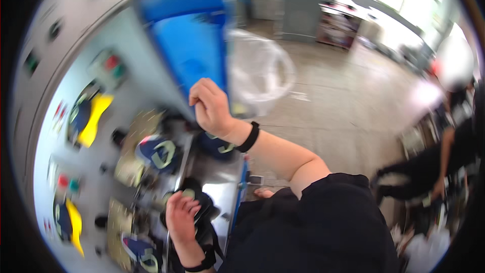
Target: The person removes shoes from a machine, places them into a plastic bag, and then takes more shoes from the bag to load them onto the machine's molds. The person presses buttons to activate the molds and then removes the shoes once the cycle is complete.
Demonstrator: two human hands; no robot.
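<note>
My right hand [209, 108] reaches out over the front of the blue bin [189, 45], its fingers curled closed. Whatever may be in them is hidden. Nearer my body, my left hand [182, 217] hovers with loosely bent, slightly parted fingers and shows nothing in it. Beside it is a black object [207, 212], blurred. Navy shoe uppers with pale green edges, one near the middle [157, 152] and one lower down [141, 250], sit on the machine [121, 172]. Another dark blue piece [217, 146] with pale trim lies under my right wrist on the metal shelf [222, 172].
Navy-and-yellow pieces hang on the machine's pale face, an upper one [95, 119] and a lower one [73, 225], near red and green buttons [112, 65]. A clear plastic bag [257, 71] stands beside the bin. Another person in black [429, 167] is at right, next to crowded racks.
</note>
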